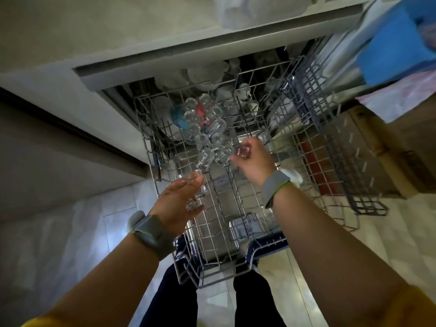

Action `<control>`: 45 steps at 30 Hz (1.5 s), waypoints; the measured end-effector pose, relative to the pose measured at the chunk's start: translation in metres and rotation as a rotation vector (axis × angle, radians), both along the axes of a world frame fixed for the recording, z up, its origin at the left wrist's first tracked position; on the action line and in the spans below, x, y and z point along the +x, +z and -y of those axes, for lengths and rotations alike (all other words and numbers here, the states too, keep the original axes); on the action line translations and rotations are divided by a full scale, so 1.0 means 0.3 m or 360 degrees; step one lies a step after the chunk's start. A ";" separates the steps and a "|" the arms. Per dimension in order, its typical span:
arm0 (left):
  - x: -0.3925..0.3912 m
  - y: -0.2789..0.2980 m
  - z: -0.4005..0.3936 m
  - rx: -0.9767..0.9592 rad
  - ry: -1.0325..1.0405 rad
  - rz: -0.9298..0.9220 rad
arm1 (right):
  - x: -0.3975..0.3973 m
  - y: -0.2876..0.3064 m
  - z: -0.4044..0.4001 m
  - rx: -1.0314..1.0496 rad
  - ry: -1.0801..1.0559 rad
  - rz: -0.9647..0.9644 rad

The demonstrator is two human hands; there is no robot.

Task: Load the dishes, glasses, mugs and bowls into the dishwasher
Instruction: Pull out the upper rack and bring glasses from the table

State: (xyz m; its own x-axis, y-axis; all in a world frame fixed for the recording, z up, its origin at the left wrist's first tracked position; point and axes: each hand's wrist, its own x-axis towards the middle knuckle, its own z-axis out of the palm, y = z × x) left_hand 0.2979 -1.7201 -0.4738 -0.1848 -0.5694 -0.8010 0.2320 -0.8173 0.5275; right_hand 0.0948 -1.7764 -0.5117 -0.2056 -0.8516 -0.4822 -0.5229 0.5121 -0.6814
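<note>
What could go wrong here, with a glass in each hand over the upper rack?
1. The right hand sets its small glass right beside the packed row of glasses; a knock could chip or topple them.
2. The left hand holds its glass only loosely, fingers fairly straight, over the wire rack; it might slip.

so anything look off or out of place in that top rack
Nothing looks broken or spilled. The clear glasses crowd close together in a cluster at the left middle of the upper rack, apparently touching, while its near half is bare. Both hands hold a glass: the left hand and the right hand.
</note>
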 end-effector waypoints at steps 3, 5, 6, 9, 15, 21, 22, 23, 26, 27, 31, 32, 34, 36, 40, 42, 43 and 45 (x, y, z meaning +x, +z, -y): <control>0.022 -0.026 0.008 0.0047 0.0029 -0.0025 | 0.065 -0.040 0.008 -0.0116 -0.0232 0.0073; 0.040 -0.037 0.012 0.0078 0.0064 -0.0038 | 0.095 -0.070 0.014 -0.0128 -0.0393 0.0144; 0.036 -0.040 0.010 0.0083 0.0055 -0.0032 | 0.091 -0.068 0.011 -0.0137 -0.0470 0.0159; 0.052 -0.075 -0.003 0.0088 0.0032 -0.0057 | 0.102 -0.090 0.014 -0.0174 -0.0557 0.0081; 0.060 -0.097 -0.042 0.0102 0.0007 -0.0090 | 0.127 -0.139 0.003 -0.0134 -0.0466 -0.0040; 0.057 -0.111 -0.051 0.0104 -0.0003 -0.0093 | 0.120 -0.164 -0.014 -0.0064 -0.0342 -0.0068; 0.050 -0.113 -0.054 0.0110 0.0005 -0.0092 | 0.115 -0.164 -0.020 -0.0036 -0.0330 -0.0064; 0.048 -0.114 -0.053 0.0109 0.0007 -0.0086 | 0.115 -0.161 -0.019 -0.0020 -0.0312 -0.0064; 0.024 -0.108 -0.057 0.0102 -0.0009 -0.0073 | 0.096 -0.124 -0.035 -0.0112 -0.0270 -0.0259; 0.016 -0.102 -0.056 0.0113 -0.0009 -0.0068 | 0.096 -0.096 -0.044 -0.0183 -0.0264 -0.0275; -0.001 -0.091 -0.041 0.0170 0.0025 -0.0109 | 0.148 0.034 -0.126 -0.0081 0.0028 0.0319; -0.005 -0.090 -0.034 0.0168 0.0013 -0.0140 | 0.167 0.060 -0.154 -0.0018 0.0098 0.0393; -0.010 -0.098 -0.021 0.0156 -0.0003 -0.0205 | 0.202 0.079 -0.195 0.0004 0.0118 0.0430; -0.014 -0.109 -0.014 0.0158 0.0024 -0.0249 | 0.225 0.075 -0.220 -0.0005 0.0076 0.0476; -0.017 -0.127 -0.007 0.0178 0.0074 -0.0299 | 0.235 0.060 -0.224 0.0032 0.0009 0.0626; -0.022 -0.125 0.005 0.0183 0.0058 -0.0242 | 0.229 0.045 -0.202 -0.0047 0.0013 0.0552; -0.027 -0.125 0.010 0.0214 0.0072 -0.0203 | 0.220 0.034 -0.187 -0.0100 -0.0024 0.0465; -0.032 -0.120 0.014 0.0292 0.0120 -0.0101 | 0.192 0.015 -0.144 -0.0179 -0.0086 0.0223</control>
State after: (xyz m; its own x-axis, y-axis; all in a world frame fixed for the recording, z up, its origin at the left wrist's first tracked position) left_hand 0.2882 -1.7243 -0.5098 -0.2008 -0.4290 -0.8807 0.3243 -0.8775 0.3534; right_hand 0.1523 -1.7333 -0.5071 -0.1897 -0.8915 -0.4115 -0.3927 0.4530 -0.8004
